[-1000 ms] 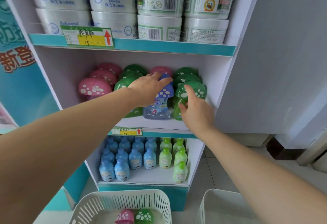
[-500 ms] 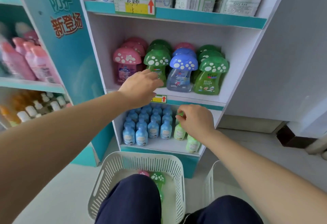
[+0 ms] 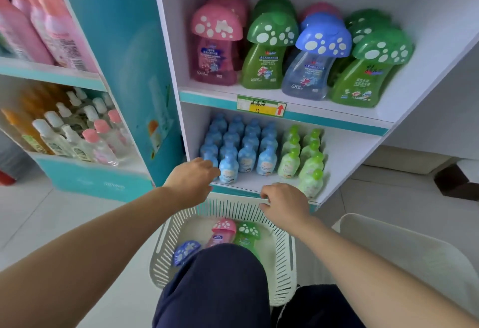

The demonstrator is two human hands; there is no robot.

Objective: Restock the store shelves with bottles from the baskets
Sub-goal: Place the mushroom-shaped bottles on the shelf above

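While nothing's held by the loosely curled left hand (image 3: 191, 180), the right hand (image 3: 283, 204) is curled at the rim of the white basket (image 3: 166, 247), gripped or not can't be told.

- Price tag (image 3: 261, 107) on the teal shelf edge (image 3: 207, 96): illegible handwriting above what looks like "19", beside a red up arrow.
- Mushroom-cap bottles (image 3: 261, 50): label print too blurred to read.
- Teal side panel (image 3: 124, 42): orange lettering, cropped.
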